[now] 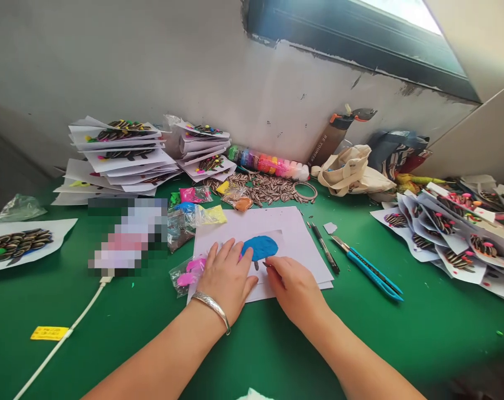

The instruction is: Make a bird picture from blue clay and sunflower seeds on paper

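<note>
A flat blue oval of modelling clay (262, 246) lies on a small card on top of a stack of white paper (295, 226). One sunflower seed (256, 265) sticks out below the clay's lower edge. My left hand (223, 278), a silver bangle on its wrist, rests flat with fingers apart, its fingertips at the clay's left edge. Just right of that seed, my right hand (295, 286) pinches a dark seed (267, 264) against the clay's lower right edge. Beside my left hand is a bag of pink clay (189, 276), partly covered by it.
A black pen (325, 248) and a blue utility knife (368, 269) lie to the right. Behind the paper are a heap of sunflower seeds (264, 189) and several clay packets. Stacks of seed-decorated cards (126, 161) stand left and right (452, 239). A white cable (64, 339) crosses the left side.
</note>
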